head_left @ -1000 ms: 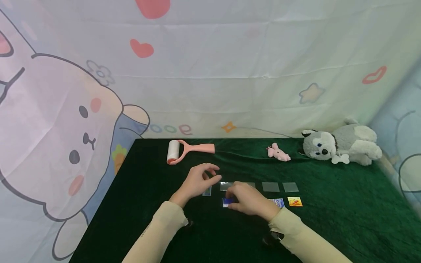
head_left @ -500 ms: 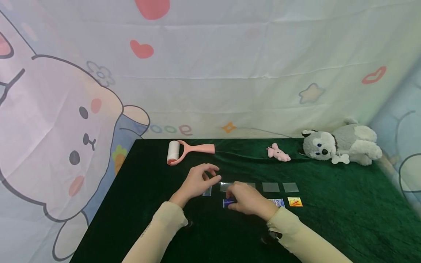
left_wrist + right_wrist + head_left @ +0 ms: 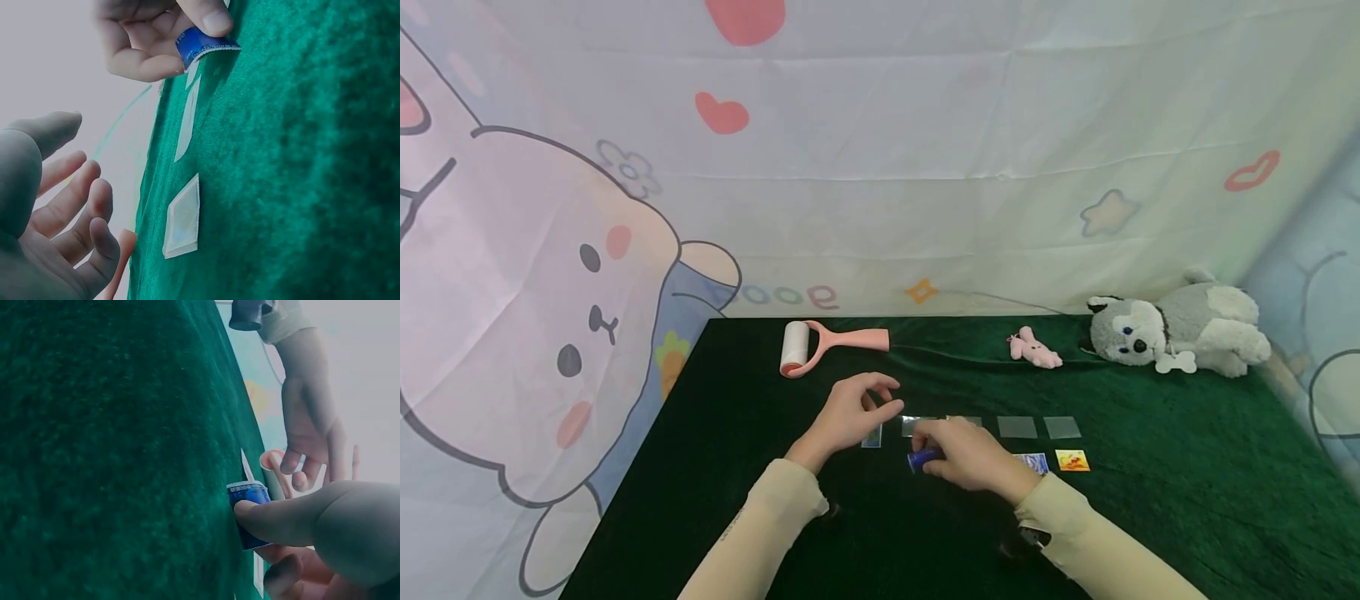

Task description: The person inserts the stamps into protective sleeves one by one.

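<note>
My right hand [image 3: 966, 454] pinches a small blue card [image 3: 922, 459] between thumb and fingers, and the card bows; it is also bent in the left wrist view [image 3: 203, 45] and blue in the right wrist view [image 3: 249, 515]. To the left, my left hand [image 3: 848, 415] hovers with relaxed fingers and holds nothing. Below its fingers lies a card in a clear sleeve [image 3: 872, 437]. Clear sleeves stretch in a row to the right, among them one at the far end [image 3: 1062, 427]. Nearer lie a blue-white card [image 3: 1033, 462], partly behind my right hand, and a yellow card [image 3: 1072, 460].
A pink-handled lint roller [image 3: 857, 338] lies at the back left of the green cloth [image 3: 715, 500]. A small pink toy [image 3: 1036, 348] and a grey-white plush dog [image 3: 1180, 329] lie at the back right. A printed curtain [image 3: 880, 167] hangs behind.
The blue card was flat on the cloth a second ago; it has since curved up between my right fingers and tilted slightly. My left hand has stayed in place.
</note>
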The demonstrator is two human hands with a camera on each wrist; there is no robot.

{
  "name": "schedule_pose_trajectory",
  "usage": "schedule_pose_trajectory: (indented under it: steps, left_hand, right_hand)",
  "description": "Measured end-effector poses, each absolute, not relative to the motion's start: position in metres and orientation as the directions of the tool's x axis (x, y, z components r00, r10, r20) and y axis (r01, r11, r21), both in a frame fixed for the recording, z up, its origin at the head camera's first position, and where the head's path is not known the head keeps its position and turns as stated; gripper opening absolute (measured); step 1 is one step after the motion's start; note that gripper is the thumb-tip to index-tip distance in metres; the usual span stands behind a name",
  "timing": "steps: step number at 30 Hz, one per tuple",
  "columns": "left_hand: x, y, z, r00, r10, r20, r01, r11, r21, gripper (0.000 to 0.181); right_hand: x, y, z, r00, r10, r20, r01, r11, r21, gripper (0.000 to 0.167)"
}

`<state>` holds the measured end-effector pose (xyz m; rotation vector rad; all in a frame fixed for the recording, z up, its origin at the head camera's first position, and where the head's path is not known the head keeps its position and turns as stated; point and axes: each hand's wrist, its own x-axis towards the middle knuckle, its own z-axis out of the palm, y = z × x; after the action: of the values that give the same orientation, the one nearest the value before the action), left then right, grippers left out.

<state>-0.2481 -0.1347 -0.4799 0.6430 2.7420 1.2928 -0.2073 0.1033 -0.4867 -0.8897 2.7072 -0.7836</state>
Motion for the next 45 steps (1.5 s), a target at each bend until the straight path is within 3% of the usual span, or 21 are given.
schedule_pose_trajectory:
  steps: [6,16,30,45]
  left_hand:
    - [-0.249,-0.133,-0.479,-0.912,0.388,0.132,0.348,0.562,0.751,0.036]
    - [-0.249,-0.13,-0.478,-0.911,0.403,0.088,0.324,0.566,0.758,0.038]
    - [-0.25,-0.12,-0.478,-0.883,0.463,0.076,0.364,0.574,0.734,0.039]
    - [-0.256,-0.108,-0.486,-0.869,0.495,-0.006,0.376,0.669,0.641,0.041]
  right_hand:
    - [-0.21,0.112,-0.481,-0.838,-0.546,0.017,-0.439,0.655,-0.616,0.026]
    - [-0.217,0.131,-0.47,-0.868,-0.472,0.157,-0.443,0.59,-0.675,0.004]
    - [-0.225,0.15,-0.467,-0.886,-0.455,0.096,-0.341,0.497,-0.798,0.017]
    - [-0.225,0.157,-0.469,-0.934,-0.348,0.078,-0.22,0.391,-0.894,0.022]
